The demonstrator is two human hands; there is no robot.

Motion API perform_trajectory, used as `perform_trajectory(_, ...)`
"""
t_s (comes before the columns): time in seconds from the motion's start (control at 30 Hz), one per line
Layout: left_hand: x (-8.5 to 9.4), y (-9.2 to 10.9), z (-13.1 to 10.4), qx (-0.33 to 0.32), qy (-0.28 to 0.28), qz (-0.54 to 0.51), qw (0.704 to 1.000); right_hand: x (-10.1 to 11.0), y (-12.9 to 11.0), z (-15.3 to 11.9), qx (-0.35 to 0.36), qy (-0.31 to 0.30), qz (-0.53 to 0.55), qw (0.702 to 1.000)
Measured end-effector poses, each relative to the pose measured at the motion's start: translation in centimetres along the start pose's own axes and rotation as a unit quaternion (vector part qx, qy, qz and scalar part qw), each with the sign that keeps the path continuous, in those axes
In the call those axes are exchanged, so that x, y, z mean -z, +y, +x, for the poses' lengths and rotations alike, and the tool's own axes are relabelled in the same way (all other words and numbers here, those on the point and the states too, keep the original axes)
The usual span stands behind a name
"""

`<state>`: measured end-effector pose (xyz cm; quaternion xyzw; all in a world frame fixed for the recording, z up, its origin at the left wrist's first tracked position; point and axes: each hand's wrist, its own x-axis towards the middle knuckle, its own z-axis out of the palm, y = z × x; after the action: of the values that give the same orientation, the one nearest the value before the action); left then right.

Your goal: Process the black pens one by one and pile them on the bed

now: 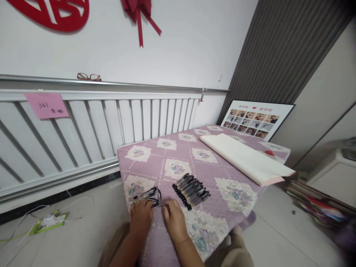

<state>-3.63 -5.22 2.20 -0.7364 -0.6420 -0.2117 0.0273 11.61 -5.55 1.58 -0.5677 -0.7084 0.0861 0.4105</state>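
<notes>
Close to the table's near left edge, my left hand (141, 216) is closed, with bent fingers over a small loose group of black pens (150, 193). Pen ends stick out past the fingertips. One pen (159, 196) stands out at an angle between my two hands. My right hand (175, 219) rests on the cloth just right of it with curled fingers; whatever they pinch, if anything, is hidden. Beyond the right hand lies a neat slanted row of several clear-barrelled gel pens (191, 191), their black caps lined up side by side.
A purple floral tablecloth (150, 157) covers the table. A large folded cream sheet (241, 157) lies at the right, before a photo board (250, 118). A white radiator (144, 115) runs along the wall. A power strip (51, 221) with cables is on the floor at left.
</notes>
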Motion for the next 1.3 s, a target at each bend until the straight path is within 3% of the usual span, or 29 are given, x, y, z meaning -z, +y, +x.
perform_trajectory(0.27, -0.9, -0.5, -0.2, -0.008, 0.033, -0.011, 0.999, 4.5, 4.4, -1.8, -0.016, 0.097, -0.106, 0.989)
perform_trajectory(0.4, -1.1, -0.5, -0.2, -0.013, 0.048, -0.008, 0.999, 6.0, 6.1, -2.1, -0.064, 0.084, -0.179, 0.978)
perform_trajectory(0.6, -1.1, -0.6, -0.3, -0.014, 0.048, -0.001, 0.999, 6.7, 4.9, -2.4, -0.130, 0.039, -0.261, 0.956)
perform_trajectory(0.9, -1.6, -0.8, -0.4, -0.020, 0.069, -0.002, 0.997, 7.1, 3.8, -2.4, -0.163, -0.005, -0.318, 0.934)
perform_trajectory(1.13, -1.4, -0.6, -0.4, -0.027, 0.078, -0.014, 0.996, 7.4, 2.7, -2.4, -0.167, -0.018, -0.329, 0.929)
perform_trajectory(1.3, -1.4, -0.7, -0.5, -0.030, 0.075, -0.010, 0.997, 7.2, 3.1, -2.6, -0.122, 0.018, -0.318, 0.940)
